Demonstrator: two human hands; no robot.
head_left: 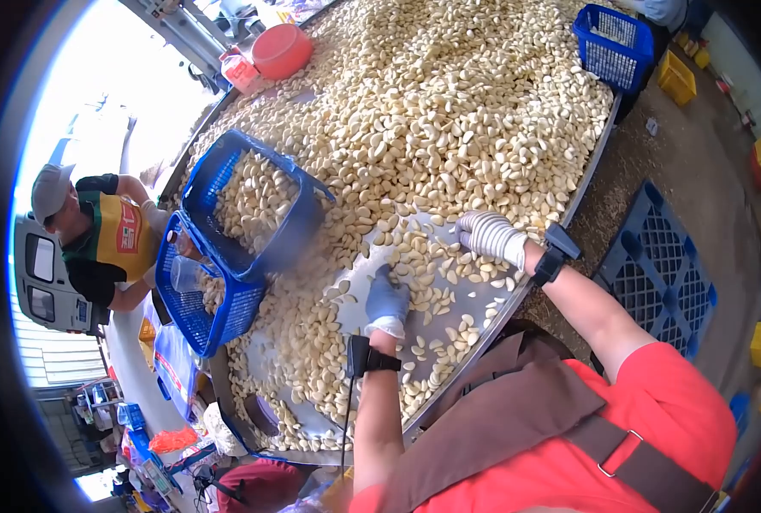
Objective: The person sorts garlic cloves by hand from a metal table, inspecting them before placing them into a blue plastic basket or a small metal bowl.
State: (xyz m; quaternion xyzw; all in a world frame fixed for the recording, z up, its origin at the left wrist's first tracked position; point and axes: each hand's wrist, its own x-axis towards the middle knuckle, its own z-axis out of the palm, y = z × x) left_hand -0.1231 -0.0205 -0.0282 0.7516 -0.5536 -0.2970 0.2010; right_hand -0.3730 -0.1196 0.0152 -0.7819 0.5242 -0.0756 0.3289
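Observation:
Pale peeled garlic cloves [449,111] cover a metal table, heaped at the far side and scattered thinly near me. My left hand [387,301], in a blue-grey glove, lies low over a partly bare patch of the metal, with cloves around it; its fingers point away from me and look stretched out, partly hidden. To its right, my right hand [490,235] wears a white striped glove. Its fingers reach to the near edge of the heap, touching cloves, and look extended. I see nothing firmly held in either hand.
Two blue baskets [248,274] with cloves stand left on the metal table [483,301]; one also holds a clear plastic cup. A red basin [282,51] and bottle [239,70] are at the back. Another person [111,231] works opposite. A blue pallet [663,274] lies right.

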